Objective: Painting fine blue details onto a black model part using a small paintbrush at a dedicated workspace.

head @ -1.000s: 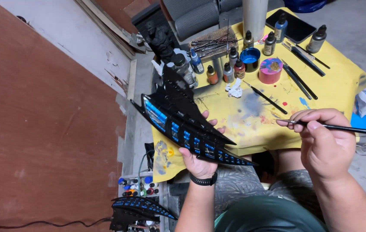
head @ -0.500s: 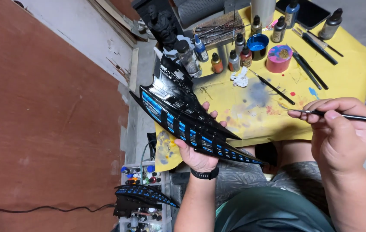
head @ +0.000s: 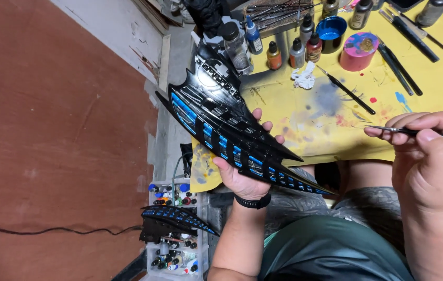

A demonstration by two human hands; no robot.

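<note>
My left hand (head: 246,171) grips a long black wing-shaped model piece (head: 221,130) with blue painted panels, holding it from underneath, tip pointing right. My right hand (head: 429,156) pinches a thin paintbrush (head: 388,129), bristles pointing left, a short way right of the piece and not touching it. Both hands hover over the near edge of a paint-stained yellow table cover (head: 331,119).
Small paint bottles (head: 294,49), a blue paint pot (head: 332,31), a pink tub (head: 359,49), spare brushes (head: 346,91) and a crumpled tissue (head: 303,78) lie on the cover. A second black-and-blue piece (head: 177,221) rests on a rack of paint bottles (head: 174,250) on the floor, beside a brown board (head: 49,130).
The view has shifted closer and lower. My left hand raised the black piece slightly; my right hand with the brush has stayed to its right.
</note>
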